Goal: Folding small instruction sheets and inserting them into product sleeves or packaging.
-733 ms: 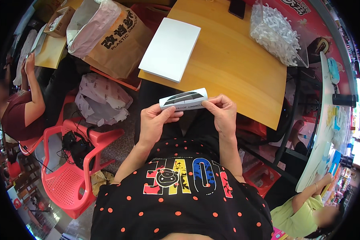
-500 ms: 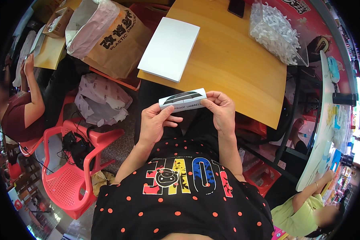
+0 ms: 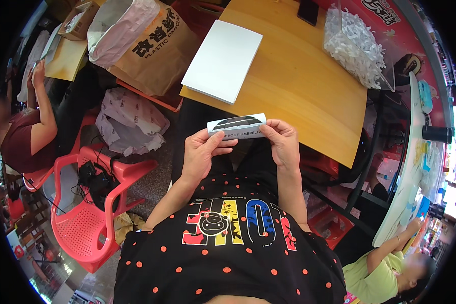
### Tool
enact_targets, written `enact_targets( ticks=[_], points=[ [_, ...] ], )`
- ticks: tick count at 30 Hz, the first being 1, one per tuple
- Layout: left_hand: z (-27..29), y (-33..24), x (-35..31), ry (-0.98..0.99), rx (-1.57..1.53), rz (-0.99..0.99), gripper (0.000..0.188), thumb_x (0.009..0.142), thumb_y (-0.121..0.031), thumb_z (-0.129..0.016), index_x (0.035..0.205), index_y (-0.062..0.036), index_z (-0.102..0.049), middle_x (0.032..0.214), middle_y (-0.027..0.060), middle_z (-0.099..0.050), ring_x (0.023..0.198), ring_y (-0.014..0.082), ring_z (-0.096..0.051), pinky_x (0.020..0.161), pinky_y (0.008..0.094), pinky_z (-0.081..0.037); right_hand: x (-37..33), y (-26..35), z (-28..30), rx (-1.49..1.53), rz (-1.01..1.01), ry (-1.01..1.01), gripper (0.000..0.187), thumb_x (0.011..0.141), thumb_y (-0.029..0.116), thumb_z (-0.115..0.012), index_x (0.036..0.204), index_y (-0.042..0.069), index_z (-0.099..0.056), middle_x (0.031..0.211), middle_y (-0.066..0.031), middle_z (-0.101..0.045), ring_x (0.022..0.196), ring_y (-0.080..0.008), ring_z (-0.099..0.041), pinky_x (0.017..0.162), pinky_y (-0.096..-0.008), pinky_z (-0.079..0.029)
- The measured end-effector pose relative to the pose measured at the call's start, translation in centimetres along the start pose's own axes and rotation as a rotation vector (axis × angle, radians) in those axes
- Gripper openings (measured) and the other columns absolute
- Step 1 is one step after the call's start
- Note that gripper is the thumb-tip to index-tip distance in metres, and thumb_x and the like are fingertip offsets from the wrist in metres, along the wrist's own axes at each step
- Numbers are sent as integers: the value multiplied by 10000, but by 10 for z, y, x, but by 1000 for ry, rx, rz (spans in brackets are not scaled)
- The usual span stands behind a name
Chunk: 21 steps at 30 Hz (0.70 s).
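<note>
Both our hands grip one small white box (image 3: 236, 126), held level above our lap just off the near edge of the table (image 3: 309, 96). Our left hand (image 3: 203, 152) pinches its left end, thumb along the front face and fingers behind; our right hand (image 3: 281, 144) closes on the right end the same way. Holding it by the two ends keeps the long printed face turned up toward us, so we judge the grip is meant for reading or checking that side, or for working an end flap, though we cannot tell which. The box touches nothing but our fingers. On the table, at its left corner, a flat white carton (image 3: 223, 60) lies partly over the edge, and a clear bag of white pieces (image 3: 357, 45) sits toward the far right corner, with a dark phone (image 3: 308, 10) at the far edge. Left of the table a brown paper sack (image 3: 147, 48) leans on the floor, crumpled white wrapping (image 3: 129, 121) below it, then a red plastic chair (image 3: 93, 213). Another person (image 3: 30, 126) sits at far left, and another person in green (image 3: 390, 263) at lower right.
</note>
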<state>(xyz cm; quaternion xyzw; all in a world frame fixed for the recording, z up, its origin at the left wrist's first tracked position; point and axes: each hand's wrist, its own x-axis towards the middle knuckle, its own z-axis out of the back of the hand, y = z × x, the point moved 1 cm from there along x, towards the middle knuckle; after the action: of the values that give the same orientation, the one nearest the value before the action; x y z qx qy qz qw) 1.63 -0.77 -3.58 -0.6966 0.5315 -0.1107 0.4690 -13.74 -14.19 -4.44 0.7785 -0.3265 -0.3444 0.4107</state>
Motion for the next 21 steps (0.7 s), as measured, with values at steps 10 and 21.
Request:
enact_targets(
  ticks=[10,21],
  points=[
    [6,8,6,63,-152,130,267,968,-144,-488,1156,36,-549,1066,173,-638,909,249,-676,691,272,-589,1,2,-1,-54,36,-12,99,798,-21,-676,893,-46,-666,823,-73,-677,729,-110,-622,720,-230,-495],
    [0,9,-1,38,-3,-69,300,981,-159,-466,1134,79,-564,1035,184,-648,907,243,-673,790,312,-569,-3,-3,-6,-118,103,-57,90,814,-20,-667,898,-51,-664,811,-54,-668,701,-76,-598,671,-186,-471]
  ],
)
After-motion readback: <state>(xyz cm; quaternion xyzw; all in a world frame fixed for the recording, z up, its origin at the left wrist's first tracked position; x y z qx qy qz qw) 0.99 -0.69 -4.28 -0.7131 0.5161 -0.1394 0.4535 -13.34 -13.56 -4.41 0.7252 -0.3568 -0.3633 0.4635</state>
